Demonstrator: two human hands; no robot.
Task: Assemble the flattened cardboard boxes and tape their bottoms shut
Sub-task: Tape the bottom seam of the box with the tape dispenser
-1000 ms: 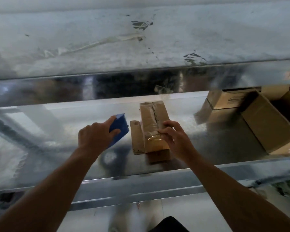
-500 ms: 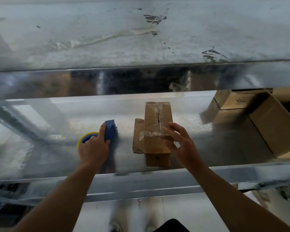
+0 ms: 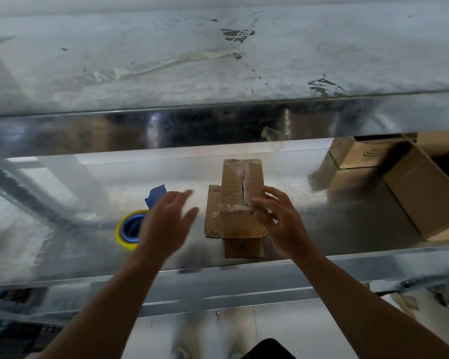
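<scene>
Shiny two-level metal bench (image 3: 62, 250) across the whole view, upper level scuffed and streaked with old tape. Large open brown cardboard boxes (image 3: 425, 198) on the lower level at far right, well apart from the rest. Small brown cardboard box (image 3: 241, 185) at the middle of the lower level, clear tape along its top seam and across the near end, a flat cardboard piece against its left side. Right hand (image 3: 285, 224) at the box's near right edge, fingers spread and loosely bent, fingertips against the taped cardboard, nothing pinched. Left hand (image 3: 166, 224) just left of the box, blurred, fingers spread, holding nothing. Blue tape dispenser with a yellow roll (image 3: 131, 228) on the bench, partly hidden behind the left hand.
</scene>
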